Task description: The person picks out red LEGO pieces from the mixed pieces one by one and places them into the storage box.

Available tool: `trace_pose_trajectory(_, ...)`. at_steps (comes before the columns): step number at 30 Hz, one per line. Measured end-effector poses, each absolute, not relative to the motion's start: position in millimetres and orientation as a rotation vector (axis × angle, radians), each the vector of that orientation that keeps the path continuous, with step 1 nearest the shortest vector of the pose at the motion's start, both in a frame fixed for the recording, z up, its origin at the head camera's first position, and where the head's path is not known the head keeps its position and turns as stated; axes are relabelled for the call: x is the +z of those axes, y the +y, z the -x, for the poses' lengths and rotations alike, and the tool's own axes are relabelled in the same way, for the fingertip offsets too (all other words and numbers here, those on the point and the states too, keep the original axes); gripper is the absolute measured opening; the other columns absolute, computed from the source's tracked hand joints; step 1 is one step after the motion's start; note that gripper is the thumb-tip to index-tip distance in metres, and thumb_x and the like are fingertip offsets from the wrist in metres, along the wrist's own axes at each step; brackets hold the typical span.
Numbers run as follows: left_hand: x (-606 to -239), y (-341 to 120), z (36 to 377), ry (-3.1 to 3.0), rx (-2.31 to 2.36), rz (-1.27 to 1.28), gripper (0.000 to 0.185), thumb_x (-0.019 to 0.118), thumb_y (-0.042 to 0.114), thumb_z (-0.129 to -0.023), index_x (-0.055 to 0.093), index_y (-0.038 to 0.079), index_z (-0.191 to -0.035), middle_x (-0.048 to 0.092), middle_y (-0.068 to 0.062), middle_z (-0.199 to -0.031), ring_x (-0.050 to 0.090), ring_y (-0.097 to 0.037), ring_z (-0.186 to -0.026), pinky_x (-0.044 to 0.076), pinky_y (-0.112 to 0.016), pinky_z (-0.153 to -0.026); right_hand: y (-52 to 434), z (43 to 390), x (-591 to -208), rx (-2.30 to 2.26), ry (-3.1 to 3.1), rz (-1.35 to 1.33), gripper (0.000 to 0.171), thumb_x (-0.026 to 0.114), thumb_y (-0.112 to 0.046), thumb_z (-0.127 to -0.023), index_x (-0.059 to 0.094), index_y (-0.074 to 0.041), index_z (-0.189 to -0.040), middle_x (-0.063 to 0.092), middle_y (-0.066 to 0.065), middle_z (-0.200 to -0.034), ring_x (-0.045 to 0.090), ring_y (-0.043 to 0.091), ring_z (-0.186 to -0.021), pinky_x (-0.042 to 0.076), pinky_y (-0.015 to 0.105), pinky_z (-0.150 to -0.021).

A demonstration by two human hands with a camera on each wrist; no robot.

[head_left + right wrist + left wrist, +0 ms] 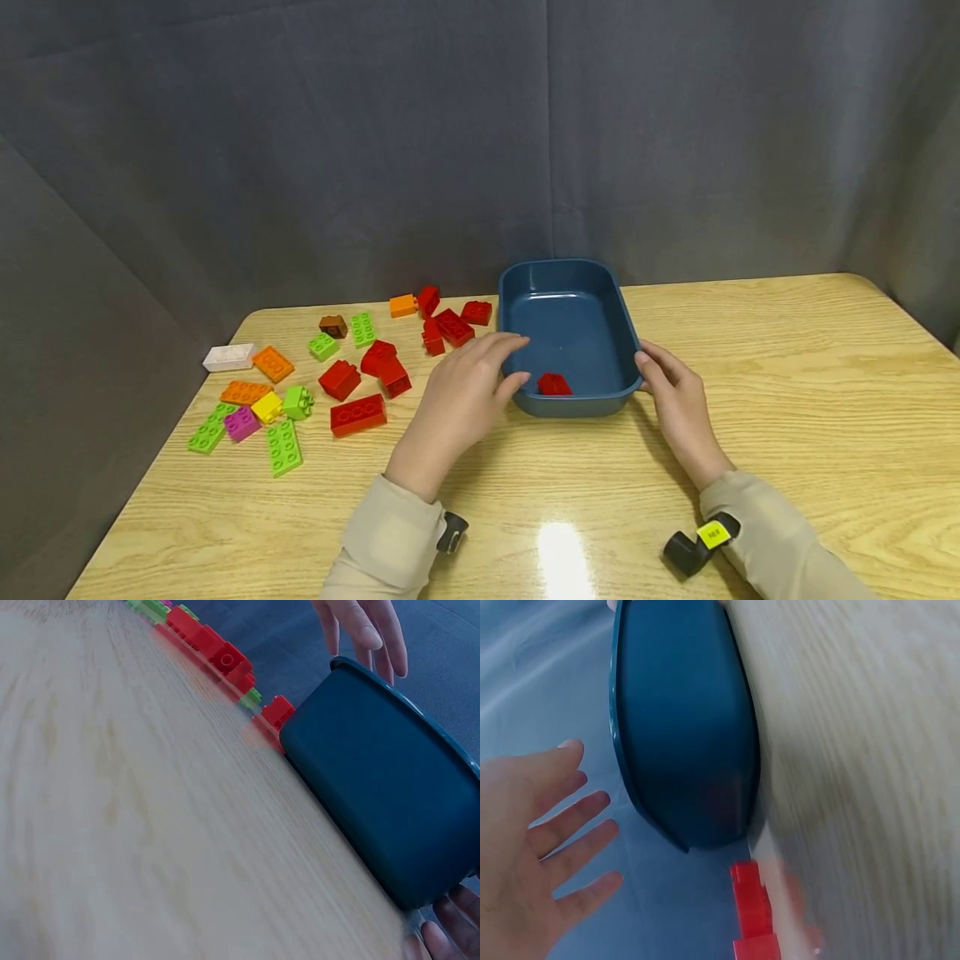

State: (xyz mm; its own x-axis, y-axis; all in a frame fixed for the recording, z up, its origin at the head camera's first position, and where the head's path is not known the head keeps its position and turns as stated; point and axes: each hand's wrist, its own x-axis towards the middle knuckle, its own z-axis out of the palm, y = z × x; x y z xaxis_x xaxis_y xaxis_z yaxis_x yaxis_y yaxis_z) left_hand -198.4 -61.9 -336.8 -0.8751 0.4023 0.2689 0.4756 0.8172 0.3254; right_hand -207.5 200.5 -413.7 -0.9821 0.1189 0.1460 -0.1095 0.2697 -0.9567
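Loosely spread, empty left hand (467, 382) by left rim of blue tray (577, 407), right hand (678, 408) pinching its right rim, red brick (554, 384) inside, assorted bricks (340, 381) leftward

Abt 21 blks (358, 415), 1 tray (573, 333) & 2 hands (468, 379) (677, 408) here.

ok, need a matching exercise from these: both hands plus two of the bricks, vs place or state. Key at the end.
1. left hand
2. purple brick
3. right hand
4. white brick

A. gripping the right side of the blue bin
B. at the left edge of the table, beside an orange brick
C. fingers apart by the bin's left side, holding nothing
D. beside the yellow brick

Pairs: 1-C, 2-D, 3-A, 4-B
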Motion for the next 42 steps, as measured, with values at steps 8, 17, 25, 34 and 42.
trace_pose_trajectory(8, -335, -84, 209, -2.812, -0.553, 0.595, 0.037, 0.066, 0.029, -0.096, 0.064, 0.018, -0.132, 0.062, -0.003, -0.134, 0.055, -0.025, -0.126, 0.042, -0.049, -0.106, 200, 209, -414, 1.793, -2.341, 0.015, 0.054, 0.045, -0.039, -0.105, 0.047, -0.004, -0.146, 0.05, 0.015, -0.144, 0.051, 0.001, -0.111, 0.046, 0.013, -0.085)
trace_pose_trajectory(17, -335, -122, 217, -2.794, -0.504, 0.428, 0.031, 0.068, 0.022, -0.095, 0.068, 0.014, -0.125, 0.065, -0.006, -0.127, 0.06, -0.03, -0.116, 0.048, -0.048, -0.098, 196, 210, -414, 1.827, -2.315, -0.008, 0.054, 0.046, -0.038, -0.105, 0.047, -0.003, -0.146, 0.05, 0.015, -0.144, 0.052, 0.0, -0.112, 0.046, 0.013, -0.086)
trace_pose_trajectory(25, -340, -136, 217, -2.998, -0.405, 0.249, 0.044, 0.07, 0.024, -0.094, 0.061, 0.005, -0.133, 0.058, -0.016, -0.135, 0.054, -0.036, -0.123, 0.047, -0.054, -0.096, 198, 210, -414, 1.817, -2.329, -0.003, 0.054, 0.045, -0.038, -0.105, 0.047, -0.003, -0.146, 0.05, 0.015, -0.144, 0.052, 0.002, -0.112, 0.047, 0.013, -0.086)
trace_pose_trajectory(34, -343, -148, 217, -3.108, -0.381, 0.073, 0.053, 0.068, 0.026, -0.095, 0.053, 0.002, -0.14, 0.053, -0.02, -0.14, 0.049, -0.039, -0.127, 0.043, -0.056, -0.1, 200, 209, -414, 1.793, -2.346, 0.02, 0.054, 0.045, -0.039, -0.105, 0.048, -0.005, -0.146, 0.05, 0.014, -0.144, 0.051, 0.001, -0.112, 0.047, 0.014, -0.086)
trace_pose_trajectory(42, -345, -149, 215, -3.175, -0.364, -0.023, 0.059, 0.066, 0.028, -0.096, 0.047, -0.001, -0.144, 0.046, -0.025, -0.144, 0.045, -0.042, -0.129, 0.04, -0.059, -0.102, 201, 207, -414, 1.811, -2.335, 0.004, 0.054, 0.045, -0.039, -0.105, 0.047, -0.003, -0.146, 0.049, 0.015, -0.145, 0.052, 0.001, -0.112, 0.047, 0.013, -0.086)
